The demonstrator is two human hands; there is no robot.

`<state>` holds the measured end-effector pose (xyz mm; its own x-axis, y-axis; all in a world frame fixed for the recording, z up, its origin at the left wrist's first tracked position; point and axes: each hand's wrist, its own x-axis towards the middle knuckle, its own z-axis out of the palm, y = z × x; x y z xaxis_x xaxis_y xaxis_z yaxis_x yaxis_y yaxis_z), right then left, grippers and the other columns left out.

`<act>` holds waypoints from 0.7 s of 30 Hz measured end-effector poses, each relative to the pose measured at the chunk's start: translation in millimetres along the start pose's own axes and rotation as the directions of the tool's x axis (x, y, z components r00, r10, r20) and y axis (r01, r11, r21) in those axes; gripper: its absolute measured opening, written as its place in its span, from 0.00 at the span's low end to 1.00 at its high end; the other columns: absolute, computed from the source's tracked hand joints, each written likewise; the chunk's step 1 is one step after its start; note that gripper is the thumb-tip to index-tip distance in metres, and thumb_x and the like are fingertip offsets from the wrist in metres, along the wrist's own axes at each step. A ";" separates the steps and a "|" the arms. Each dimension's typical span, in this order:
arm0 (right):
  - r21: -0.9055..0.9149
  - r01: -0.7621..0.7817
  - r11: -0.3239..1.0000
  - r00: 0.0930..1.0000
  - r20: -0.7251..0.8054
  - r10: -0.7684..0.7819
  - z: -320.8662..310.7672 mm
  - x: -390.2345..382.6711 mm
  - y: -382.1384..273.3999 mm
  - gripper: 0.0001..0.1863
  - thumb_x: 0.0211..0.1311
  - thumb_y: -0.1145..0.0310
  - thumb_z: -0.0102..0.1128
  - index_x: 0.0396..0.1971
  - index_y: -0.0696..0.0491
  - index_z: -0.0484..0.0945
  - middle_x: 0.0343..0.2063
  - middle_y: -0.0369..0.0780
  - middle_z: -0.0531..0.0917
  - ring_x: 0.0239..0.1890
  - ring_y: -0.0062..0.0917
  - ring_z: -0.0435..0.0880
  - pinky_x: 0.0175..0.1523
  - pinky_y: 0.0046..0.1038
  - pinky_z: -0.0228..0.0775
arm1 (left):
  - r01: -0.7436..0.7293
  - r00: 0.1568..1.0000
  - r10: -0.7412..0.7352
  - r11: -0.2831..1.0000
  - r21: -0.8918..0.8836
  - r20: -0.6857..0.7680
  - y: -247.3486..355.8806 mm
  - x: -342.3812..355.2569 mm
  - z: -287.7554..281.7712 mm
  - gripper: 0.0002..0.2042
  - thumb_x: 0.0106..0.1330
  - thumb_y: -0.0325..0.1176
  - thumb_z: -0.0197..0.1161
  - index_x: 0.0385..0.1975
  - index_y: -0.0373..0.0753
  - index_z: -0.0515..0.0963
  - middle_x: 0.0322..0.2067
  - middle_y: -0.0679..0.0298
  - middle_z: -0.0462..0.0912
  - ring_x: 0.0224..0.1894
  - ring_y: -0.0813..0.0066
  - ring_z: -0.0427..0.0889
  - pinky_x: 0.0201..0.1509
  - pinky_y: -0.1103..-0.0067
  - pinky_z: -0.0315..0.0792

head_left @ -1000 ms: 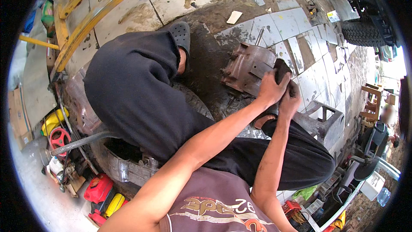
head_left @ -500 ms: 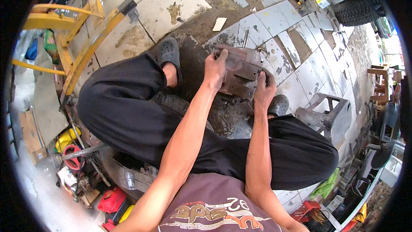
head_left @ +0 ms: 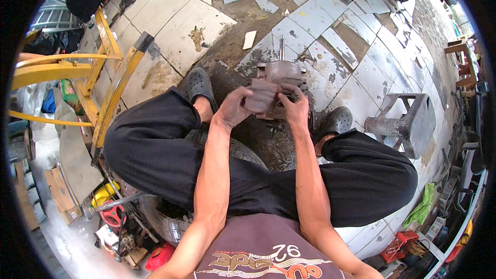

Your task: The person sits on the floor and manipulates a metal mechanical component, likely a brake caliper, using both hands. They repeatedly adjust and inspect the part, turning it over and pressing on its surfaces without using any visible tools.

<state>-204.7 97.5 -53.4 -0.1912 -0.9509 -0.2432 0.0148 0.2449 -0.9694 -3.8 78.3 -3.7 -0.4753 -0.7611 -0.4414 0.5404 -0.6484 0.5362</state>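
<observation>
Between my knees stands a dark, greasy metal gearbox-like housing [head_left: 283, 75], with a bright shaft [head_left: 282, 47] pointing away from me. In front of its near side I hold a brown, blocky metal part [head_left: 262, 98]. My left hand [head_left: 234, 108] grips the part's left side with bent fingers. On the right side, my right hand [head_left: 293, 104] pinches the part's edge, thumb toward me. The part overlaps the housing in view, and whether the two touch I cannot tell. Dark grime covers my fingers.
A grey stool [head_left: 413, 124] lies on its side at the right. A yellow metal frame [head_left: 111, 103] stands at the left. Broken tiles [head_left: 315, 15] lie beyond the housing. A tyre [head_left: 235, 147] is beneath my legs. Red and yellow equipment [head_left: 111, 209] crowds the lower left.
My hands have come closer together, and the brown part between them now looks narrower and turned. More of the housing's far end shows. The whole view has shifted slightly.
</observation>
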 end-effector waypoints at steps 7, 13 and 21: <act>-0.098 0.078 0.992 0.996 0.060 -0.073 7.0 -8.1 -21.3 0.17 0.62 0.78 0.67 0.51 0.59 0.82 0.43 0.37 0.87 0.44 0.20 0.84 0.50 0.23 0.76 | -0.017 1.000 0.018 0.993 0.119 -0.002 -7.9 0.5 0.2 0.27 0.72 0.51 0.59 0.57 0.31 0.77 0.51 0.59 0.84 0.48 0.69 0.85 0.52 0.71 0.80; -0.074 0.123 0.990 0.992 0.039 -0.120 9.3 -7.0 -14.3 0.21 0.62 0.80 0.66 0.56 0.57 0.79 0.44 0.38 0.87 0.47 0.20 0.83 0.53 0.25 0.75 | -0.008 0.991 0.040 0.969 0.246 -0.125 -13.8 7.6 4.3 0.27 0.74 0.53 0.58 0.56 0.31 0.79 0.50 0.58 0.85 0.48 0.69 0.86 0.54 0.70 0.80; 0.037 0.081 0.996 0.989 0.125 -0.085 11.2 -5.5 -10.0 0.26 0.61 0.81 0.63 0.61 0.56 0.75 0.52 0.42 0.84 0.53 0.26 0.82 0.60 0.29 0.73 | -0.078 0.962 0.203 0.847 0.525 -0.185 -5.0 2.9 3.1 0.19 0.76 0.41 0.59 0.54 0.30 0.80 0.44 0.59 0.87 0.43 0.73 0.86 0.48 0.74 0.82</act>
<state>-192.8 98.2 -42.7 -0.0677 -0.9845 -0.1619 0.0356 0.1598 -0.9865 -10.0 79.4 -5.4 -0.2189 -0.8667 -0.4482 0.1304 -0.4812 0.8669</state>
